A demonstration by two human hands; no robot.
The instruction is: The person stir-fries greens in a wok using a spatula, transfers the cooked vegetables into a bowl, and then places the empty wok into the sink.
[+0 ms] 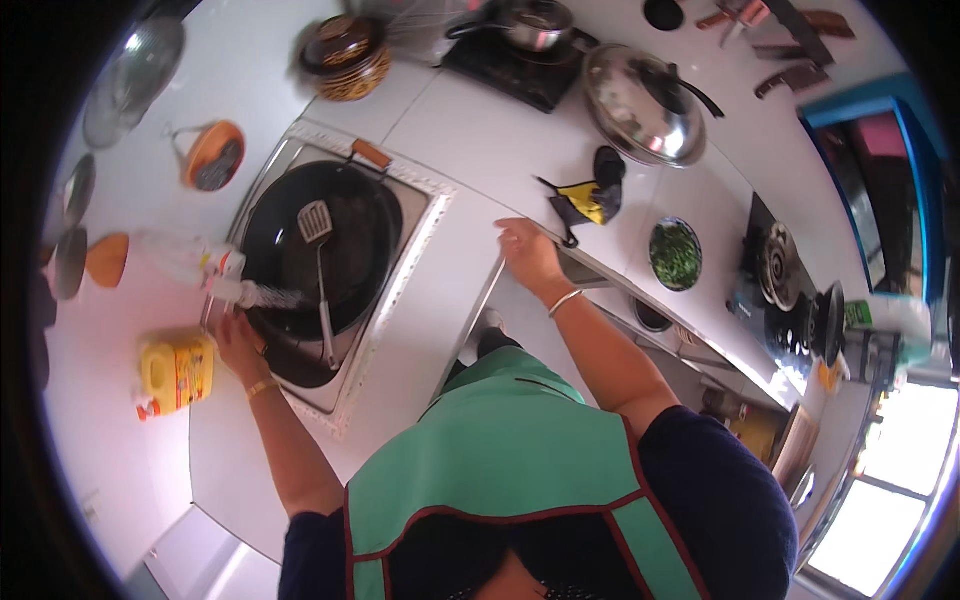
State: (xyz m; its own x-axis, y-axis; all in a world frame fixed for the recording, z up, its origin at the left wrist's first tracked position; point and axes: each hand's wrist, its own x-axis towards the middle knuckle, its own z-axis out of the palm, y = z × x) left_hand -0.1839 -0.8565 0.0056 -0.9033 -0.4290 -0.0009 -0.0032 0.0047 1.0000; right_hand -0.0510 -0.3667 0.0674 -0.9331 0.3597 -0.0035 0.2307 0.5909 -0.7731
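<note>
A black wok (350,220) sits in the sink, with wooden handles on opposite sides. Water streams from a faucet (235,290) at its left into the pan. A slotted metal spatula (317,225) leans inside, its handle toward the near rim. My left hand (238,348) is at the near-left side of the wok, fingers partly hidden and seemingly closed round the wooden handle (260,338). My right hand (528,250) hovers by the counter's front edge, its fingers loosely stretched and holding nothing. A black and yellow cloth item (590,200) lies just beyond it.
A yellow jug (178,372) stands left of the sink (395,270). An orange bowl with a scourer (214,158) and a patterned pot (345,60) are behind. Right lie a domed lid (640,105), a plate of chopped greens (676,254) and a gas stove (780,265); knives (795,78) hang beyond.
</note>
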